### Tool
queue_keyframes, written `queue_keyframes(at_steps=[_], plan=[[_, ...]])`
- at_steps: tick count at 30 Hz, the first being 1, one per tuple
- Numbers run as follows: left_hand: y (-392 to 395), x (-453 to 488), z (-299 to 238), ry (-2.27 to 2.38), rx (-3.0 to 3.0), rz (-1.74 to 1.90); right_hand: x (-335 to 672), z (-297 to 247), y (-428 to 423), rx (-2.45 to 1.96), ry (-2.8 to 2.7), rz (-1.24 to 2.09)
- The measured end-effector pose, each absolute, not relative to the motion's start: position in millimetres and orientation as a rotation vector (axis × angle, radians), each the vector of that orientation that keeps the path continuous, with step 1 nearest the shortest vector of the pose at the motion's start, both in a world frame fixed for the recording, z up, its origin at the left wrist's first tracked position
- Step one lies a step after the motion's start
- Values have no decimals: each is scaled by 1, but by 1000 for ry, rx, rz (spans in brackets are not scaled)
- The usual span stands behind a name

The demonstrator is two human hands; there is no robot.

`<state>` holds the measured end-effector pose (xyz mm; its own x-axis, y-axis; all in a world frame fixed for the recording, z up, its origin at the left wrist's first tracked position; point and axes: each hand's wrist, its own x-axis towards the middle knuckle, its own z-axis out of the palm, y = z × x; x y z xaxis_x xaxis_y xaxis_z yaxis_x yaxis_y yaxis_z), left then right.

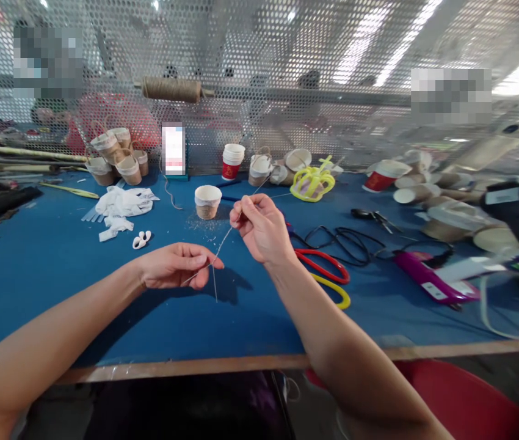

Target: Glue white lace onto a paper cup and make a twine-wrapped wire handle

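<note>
A thin length of twine (pixel 223 242) runs slantwise between my two hands above the blue tabletop. My right hand (pixel 263 229) pinches its upper part between thumb and fingers, with a strand sticking up past the fingertips. Lower down, my left hand (pixel 177 266) is closed on the twine between thumb and fingers, and a loose end hangs below. Just behind the hands stands a small paper cup (pixel 207 203) with a brown lower part and a white rim. Pale crumbs lie around its base.
Behind are a mesh screen with a twine spool (pixel 171 90), a phone (pixel 174 150), stacked red cups (pixel 232 162), wrapped cups (pixel 115 153) and a yellow crown-shaped piece (pixel 313 182). White cloth (pixel 124 201) lies left; red-handled (pixel 328 266) scissors, black cables and a purple tool (pixel 428 281) lie right.
</note>
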<state>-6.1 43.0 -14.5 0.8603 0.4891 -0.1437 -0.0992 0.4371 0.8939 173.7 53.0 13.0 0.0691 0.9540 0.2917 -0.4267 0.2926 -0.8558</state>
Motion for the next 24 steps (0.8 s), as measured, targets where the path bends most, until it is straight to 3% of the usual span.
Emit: queue_keyframes(at_steps=[14,24], plan=[[25,12,-11,296,1016,375,172,17,47,-639,-1066,1208],[22,13,1,1304,2346,662,172,7,53,-776,-1182,784]])
